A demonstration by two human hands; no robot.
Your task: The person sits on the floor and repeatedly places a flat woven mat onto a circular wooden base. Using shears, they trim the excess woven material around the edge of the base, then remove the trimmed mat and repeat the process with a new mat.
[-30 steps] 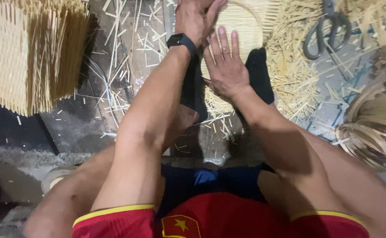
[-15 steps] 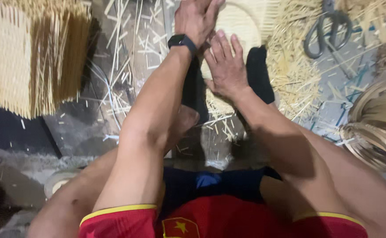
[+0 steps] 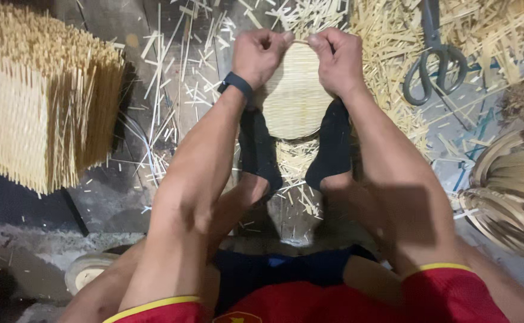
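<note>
Both hands meet at the far rim of a round woven disc [image 3: 295,96]: the left hand [image 3: 261,55], with a dark band at its wrist, and the right hand [image 3: 335,58] are each curled tight, thumb and fingertips pinching a thin strip at the disc's top edge. The disc stands tilted on the floor, braced between two feet in dark socks [image 3: 259,152]. Loose splints [image 3: 387,36] litter the floor around it, scissors [image 3: 434,72] lie to the right, well apart from the hands, a block of upright sticks [image 3: 40,101] stands at the left, and coiled strips [image 3: 513,191] sit at the right edge. As I judge it, the thin strip could snap or slip from the pinch if pulled too hard, and the disc could twist out from between the feet if the two hands pull unevenly.
</note>
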